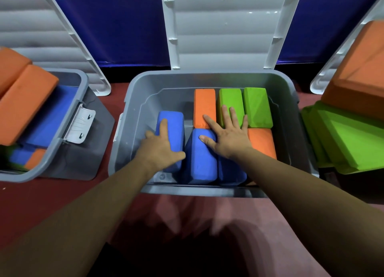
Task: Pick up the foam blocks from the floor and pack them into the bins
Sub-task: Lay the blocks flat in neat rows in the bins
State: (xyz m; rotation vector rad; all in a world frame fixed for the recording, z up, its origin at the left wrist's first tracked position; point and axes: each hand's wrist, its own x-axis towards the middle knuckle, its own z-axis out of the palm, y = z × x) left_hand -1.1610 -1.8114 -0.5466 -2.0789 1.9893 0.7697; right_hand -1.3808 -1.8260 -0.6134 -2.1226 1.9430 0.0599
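The grey middle bin (138, 102) stands open on the floor in front of me, and several foam blocks lie inside. My left hand (160, 146) grips a blue block (172, 121) at the bin's left, index finger along its top, thumb on its right side. My right hand (227, 135) rests flat with spread fingers across the packed blocks. It touches an orange block (204, 104), a green block (231, 99) and a second blue block (200, 162). Another green block (258, 106) and an orange block (262, 142) lie to the right.
A left bin (62, 150) holds blue blocks with orange blocks (25, 104) piled on top. At the right edge, green blocks (353, 139) lie under an orange block (359, 69). White lids (222, 33) lean against the blue wall. Red floor (31, 204) lies around the bins.
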